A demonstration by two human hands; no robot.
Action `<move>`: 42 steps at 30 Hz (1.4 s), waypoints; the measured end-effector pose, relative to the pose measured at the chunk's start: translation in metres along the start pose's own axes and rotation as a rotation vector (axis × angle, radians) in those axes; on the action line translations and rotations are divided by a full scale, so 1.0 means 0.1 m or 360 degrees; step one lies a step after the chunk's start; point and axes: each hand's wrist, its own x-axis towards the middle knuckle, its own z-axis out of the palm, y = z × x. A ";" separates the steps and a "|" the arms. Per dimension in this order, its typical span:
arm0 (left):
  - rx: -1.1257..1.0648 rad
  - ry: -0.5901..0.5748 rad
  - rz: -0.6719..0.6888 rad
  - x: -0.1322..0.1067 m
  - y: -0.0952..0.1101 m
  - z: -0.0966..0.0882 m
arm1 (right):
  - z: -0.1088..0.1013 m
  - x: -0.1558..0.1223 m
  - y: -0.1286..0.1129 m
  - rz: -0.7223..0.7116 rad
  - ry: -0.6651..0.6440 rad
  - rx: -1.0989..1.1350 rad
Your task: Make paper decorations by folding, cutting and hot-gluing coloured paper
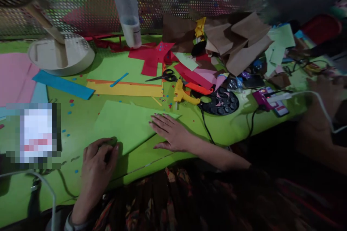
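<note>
— Where's the green sheet [124, 124]?
— Flat on the desk [230, 126], near its front edge, under both hands.
— And the fingers?
— The right hand [169, 131] lies flat on the sheet's right edge, fingers stretched out, gripping nothing. The left hand [99, 160] curls over the near corner. I can't tell if it's pinching or only pressing.
— Nearby?
— A yellow glue gun [183, 95] and scissors [164, 76], just beyond.
</note>
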 end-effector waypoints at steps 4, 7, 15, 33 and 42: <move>0.0013 -0.0011 -0.0009 0.00 -0.01 0.00 | -0.01 0.02 0.00 0.0033 -0.0037 -0.0021; 0.0008 -0.0024 -0.0014 0.00 -0.01 0.00 | -0.02 0.04 0.01 0.0050 -0.0056 -0.0019; -0.0009 -0.0003 -0.0049 0.02 0.02 -0.02 | -0.02 0.05 0.02 0.0048 -0.0057 -0.0007; -0.0035 0.0014 -0.0120 -0.02 0.06 -0.01 | 0.06 0.02 0.03 0.0003 0.0011 -0.0028; -0.0032 0.0025 -0.0096 -0.01 0.03 -0.01 | 0.01 0.04 0.01 0.0055 -0.0061 -0.0005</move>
